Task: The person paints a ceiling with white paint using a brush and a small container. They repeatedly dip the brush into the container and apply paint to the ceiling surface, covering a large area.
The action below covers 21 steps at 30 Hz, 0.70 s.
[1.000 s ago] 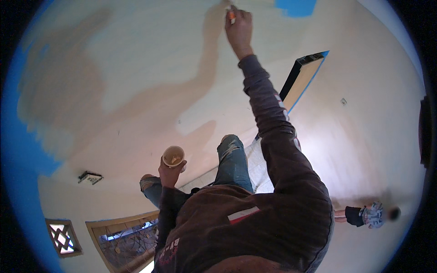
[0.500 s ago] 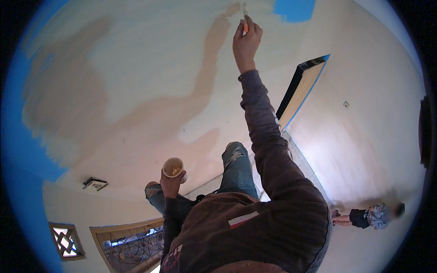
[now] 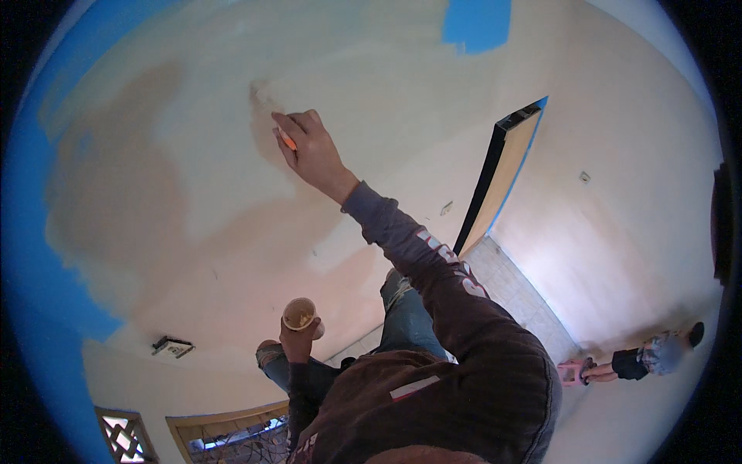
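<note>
High on the wall in front of me, my right hand [image 3: 311, 151] is closed around a paintbrush, and its orange handle [image 3: 287, 140] shows between the fingers. The brush head points up and left against the cream-painted wall [image 3: 224, 139]; its bristles are hard to make out there. Low and near my body, my left hand [image 3: 297, 340] grips a small round tub [image 3: 300, 314] from below. The open top faces up, and some pale, cream-coloured stuff shows inside. My arm's shadow falls across the wall behind the brush hand.
Blue paint [image 3: 31, 294] covers the wall's left side, with a blue patch [image 3: 478, 25] at the top. A doorway edge [image 3: 502, 170] stands right of my arm. An open wall box [image 3: 172, 346] and a grilled window [image 3: 232, 441] lie lower left. Another person [image 3: 653, 356] stands far right, by a pink stool [image 3: 570, 373].
My right hand has swept the paintbrush left and down across the wall. The left hand with the tub sits slightly lower in view, and the view has shifted a little.
</note>
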{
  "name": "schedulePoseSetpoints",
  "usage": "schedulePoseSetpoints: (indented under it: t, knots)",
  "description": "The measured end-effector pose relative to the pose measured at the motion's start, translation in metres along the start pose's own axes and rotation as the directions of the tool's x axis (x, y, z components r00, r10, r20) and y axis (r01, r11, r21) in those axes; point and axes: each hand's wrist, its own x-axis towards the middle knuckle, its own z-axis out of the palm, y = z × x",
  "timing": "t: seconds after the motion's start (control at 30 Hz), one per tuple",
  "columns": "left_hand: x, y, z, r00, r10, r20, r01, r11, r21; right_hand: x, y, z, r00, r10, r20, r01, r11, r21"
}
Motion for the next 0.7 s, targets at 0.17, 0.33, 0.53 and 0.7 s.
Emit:
schedulePoseSetpoints:
  t: [0.17, 0.33, 0.53, 0.7]
  knots:
    - [0.001, -0.005, -0.002, 0.999, 0.047, -0.014, -0.047, 0.999, 0.001, 0.011, 0.015, -0.034, 0.992, 0.028, -0.127, -0.038, 0.996, -0.077]
    - [-0.005, -0.01, -0.015, 0.996, 0.071, -0.054, -0.069, 0.997, 0.035, 0.036, 0.087, -0.066, 0.921, 0.087, -0.379, -0.256, 0.869, -0.423]
    - [-0.001, -0.02, -0.012, 0.997, 0.047, -0.058, -0.049, 0.998, -0.029, 0.029, 0.115, -0.042, 0.949, 0.126, -0.288, -0.276, 0.772, -0.573]
    - [-0.002, -0.018, -0.014, 0.999, 0.031, -0.039, -0.031, 0.999, -0.007, 0.021, 0.021, 0.011, 0.986, 0.118, -0.116, -0.159, 0.873, -0.461]
